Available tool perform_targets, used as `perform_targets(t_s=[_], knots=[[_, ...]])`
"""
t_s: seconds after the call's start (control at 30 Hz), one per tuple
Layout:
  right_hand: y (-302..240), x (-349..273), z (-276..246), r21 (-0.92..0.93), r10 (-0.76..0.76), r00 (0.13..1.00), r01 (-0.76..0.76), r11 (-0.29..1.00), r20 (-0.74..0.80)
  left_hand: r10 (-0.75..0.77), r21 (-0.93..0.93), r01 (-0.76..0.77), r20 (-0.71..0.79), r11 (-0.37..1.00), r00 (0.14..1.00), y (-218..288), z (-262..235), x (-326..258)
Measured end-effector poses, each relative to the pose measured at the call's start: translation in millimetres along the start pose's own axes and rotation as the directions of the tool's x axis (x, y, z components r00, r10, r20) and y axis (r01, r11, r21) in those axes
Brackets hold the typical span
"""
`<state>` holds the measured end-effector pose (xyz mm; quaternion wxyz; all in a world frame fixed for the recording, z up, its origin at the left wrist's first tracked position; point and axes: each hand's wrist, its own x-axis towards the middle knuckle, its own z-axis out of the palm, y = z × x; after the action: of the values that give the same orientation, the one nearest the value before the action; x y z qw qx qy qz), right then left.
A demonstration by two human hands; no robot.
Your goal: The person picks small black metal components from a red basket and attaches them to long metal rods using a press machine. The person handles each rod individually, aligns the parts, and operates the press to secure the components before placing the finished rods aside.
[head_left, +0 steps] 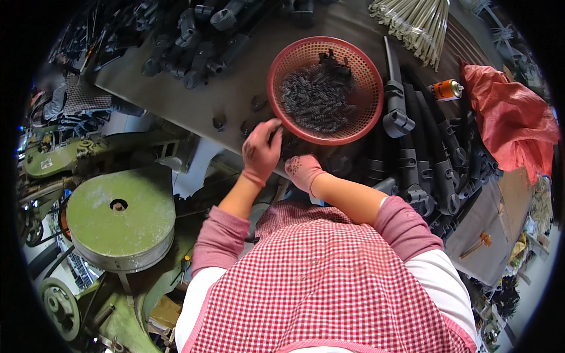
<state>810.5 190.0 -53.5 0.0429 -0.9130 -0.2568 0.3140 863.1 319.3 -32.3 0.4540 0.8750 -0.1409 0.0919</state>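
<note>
Both my hands wear pinkish gloves with dark smudges and are close together at the table's near edge. My left hand (pixel 261 150) is beside the lower left rim of a red plastic basket (pixel 272 97), its fingers curled toward the thumb; anything between them is too small to make out. Just below the basket, my right hand (pixel 303 170) is closed like a fist, and what it may hold is hidden. Many small dark coil springs (pixel 318 97) fill the basket, with a black clump (pixel 336 69) at its upper right. Small dark round parts (pixel 219 122) lie left of the basket.
Dark tubes with grey plastic joints (pixel 406 162) lie right of the basket, near an orange spray can (pixel 447 90) and a red sack (pixel 506 112). More grey joints (pixel 203 53) and pale rods (pixel 412 23) are at the back. A green machine (pixel 120 217) stands left.
</note>
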Motion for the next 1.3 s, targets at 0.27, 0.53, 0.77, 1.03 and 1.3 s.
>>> perform_targets(t_s=[0.27,0.53,0.77,1.03,1.3], knots=[[21,-68,-18,0.638,0.129,0.941,0.109,0.762,-0.314,0.075,0.319,-0.227,0.426,0.92,0.901,20,122,145],[73,-159,-58,0.987,0.432,0.892,-0.081,-0.135,0.133,-0.08,0.372,-0.18,0.586,0.911,0.806,8,189,175],[107,-143,-67,0.929,0.589,0.807,0.251,-0.273,-0.044,-0.492,-0.512,0.854,0.721,0.095,0.487,12,140,144],[110,-113,-101,0.84,0.735,0.6,0.537,-0.076,-0.317,-0.158,-0.643,0.682,0.677,0.35,0.719,68,70,103],[91,-122,-109,0.922,0.513,0.766,0.321,0.217,-0.387,-0.127,-0.703,0.615,0.615,0.357,0.778,97,18,47]])
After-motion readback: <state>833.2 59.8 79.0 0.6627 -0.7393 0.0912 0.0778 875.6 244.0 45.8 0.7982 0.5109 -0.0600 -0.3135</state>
